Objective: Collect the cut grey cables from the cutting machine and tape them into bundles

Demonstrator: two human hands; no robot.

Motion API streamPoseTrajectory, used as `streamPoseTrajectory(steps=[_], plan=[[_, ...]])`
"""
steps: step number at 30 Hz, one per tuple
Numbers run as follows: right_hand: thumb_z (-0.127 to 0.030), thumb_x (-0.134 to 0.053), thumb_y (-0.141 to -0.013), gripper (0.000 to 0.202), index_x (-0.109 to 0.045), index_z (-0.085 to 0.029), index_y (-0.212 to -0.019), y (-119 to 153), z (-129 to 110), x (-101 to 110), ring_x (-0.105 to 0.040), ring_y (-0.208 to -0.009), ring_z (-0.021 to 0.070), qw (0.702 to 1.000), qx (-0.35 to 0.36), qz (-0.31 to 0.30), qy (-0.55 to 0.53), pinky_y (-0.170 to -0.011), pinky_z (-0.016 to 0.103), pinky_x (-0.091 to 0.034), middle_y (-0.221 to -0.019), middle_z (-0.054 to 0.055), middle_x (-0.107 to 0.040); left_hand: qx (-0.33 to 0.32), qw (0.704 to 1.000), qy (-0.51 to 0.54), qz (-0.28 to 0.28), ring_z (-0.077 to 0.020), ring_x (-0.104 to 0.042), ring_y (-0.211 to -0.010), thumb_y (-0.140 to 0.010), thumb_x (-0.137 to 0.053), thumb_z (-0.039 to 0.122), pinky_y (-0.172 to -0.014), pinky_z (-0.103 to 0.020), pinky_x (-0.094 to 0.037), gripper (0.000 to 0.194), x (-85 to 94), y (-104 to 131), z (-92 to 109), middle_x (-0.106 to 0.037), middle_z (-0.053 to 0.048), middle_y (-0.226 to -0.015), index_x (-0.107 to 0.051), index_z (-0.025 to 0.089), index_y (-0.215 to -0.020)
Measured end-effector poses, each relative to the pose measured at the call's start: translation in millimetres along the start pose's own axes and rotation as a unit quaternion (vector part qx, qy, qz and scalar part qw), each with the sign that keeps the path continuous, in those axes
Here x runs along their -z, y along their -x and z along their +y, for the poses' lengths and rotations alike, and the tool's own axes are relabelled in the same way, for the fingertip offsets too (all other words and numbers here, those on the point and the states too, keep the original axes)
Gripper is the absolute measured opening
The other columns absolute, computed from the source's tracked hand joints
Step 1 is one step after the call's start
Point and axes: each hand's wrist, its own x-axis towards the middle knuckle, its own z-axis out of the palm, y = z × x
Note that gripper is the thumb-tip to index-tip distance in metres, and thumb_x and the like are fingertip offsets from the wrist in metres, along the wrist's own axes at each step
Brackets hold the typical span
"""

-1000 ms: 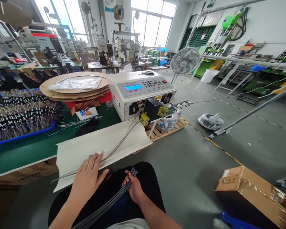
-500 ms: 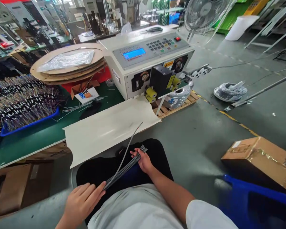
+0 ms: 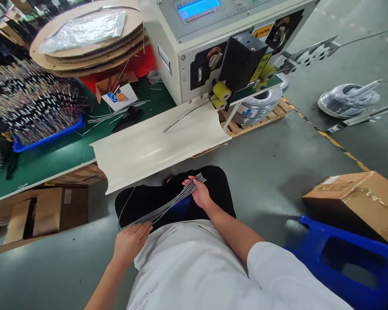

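A bundle of grey cables [image 3: 168,207] lies slantwise over my lap. My left hand [image 3: 133,241] is closed around its near left end, and one thin strand loops up beside that hand. At the far end, my right hand [image 3: 198,192] wraps round the bundle, with the cut tips sticking out past the fingers. Ahead of me, a single grey cable [image 3: 188,114] comes out between the yellow rollers [image 3: 220,94] of the wire-cutting machine [image 3: 181,64] and hangs over the cream chute [image 3: 155,148].
On the green table [image 3: 61,161] stand a blue tray [image 3: 48,137] of many wires, a small open box [image 3: 119,95] and stacked cardboard discs [image 3: 84,64]. Cable coils [image 3: 342,101] lie on the floor. To the right are a carton [image 3: 352,198] and a blue stool [image 3: 336,254].
My view has tipped down and closer. The raised strand has joined the bundle at my right hand. A fresh cable now sticks out of the rollers over the chute.
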Motion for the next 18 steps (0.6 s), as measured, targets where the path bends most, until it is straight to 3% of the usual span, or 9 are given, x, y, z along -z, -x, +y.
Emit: streamPoseTrajectory(steps=[7, 10, 15, 18], plan=[[-0.041, -0.069, -0.080, 0.022, -0.063, -0.021, -0.089, 2, -1, -6, -0.059, -0.069, 0.0165, 0.999, 0.019, -0.027, -0.017, -0.080, 0.038, -0.051, -0.070, -0.003, -0.056, 0.015, 0.998, 0.010, -0.068, -0.0185, -0.069, -0.081, -0.097, -0.042, 0.037, -0.067, -0.029, -0.047, 0.032, -5.2, -7, 4, -0.075, -0.004, -0.090, -0.068, 0.027, -0.112], [-0.039, -0.071, -0.080, 0.022, -0.061, -0.021, -0.086, 0, 0, -6, -0.055, -0.064, 0.0146, 1.000, 0.023, -0.008, -0.015, -0.076, 0.037, -0.051, -0.067, -0.004, -0.052, 0.061, 0.990, 0.004, -0.124, -0.0203, -0.068, -0.087, -0.097, -0.040, 0.037, -0.067, -0.029, -0.046, 0.033, 0.4, -9, -1, -0.074, -0.006, -0.097, -0.065, 0.027, -0.115], [-0.033, -0.072, -0.077, 0.020, -0.061, -0.020, -0.088, -2, 2, -4, -0.055, -0.065, 0.0154, 0.999, 0.020, 0.020, -0.025, -0.075, 0.038, -0.051, -0.066, -0.004, -0.053, 0.241, 0.946, -0.068, -0.207, -0.0230, -0.067, -0.083, -0.092, -0.037, 0.028, -0.059, -0.029, -0.041, 0.030, 3.9, 8, -47, -0.072, -0.008, -0.098, -0.057, 0.024, -0.114], [-0.030, -0.070, -0.077, 0.016, -0.061, -0.020, -0.087, -3, 2, -3, -0.057, -0.067, 0.0162, 0.999, 0.022, 0.016, -0.036, -0.076, 0.038, -0.051, -0.068, -0.003, -0.054, 0.295, 0.920, -0.062, -0.251, -0.0274, -0.067, -0.088, -0.091, -0.034, 0.032, -0.064, -0.034, -0.045, 0.037, -6.9, 29, -81, -0.069, -0.013, -0.105, -0.054, 0.020, -0.121]])
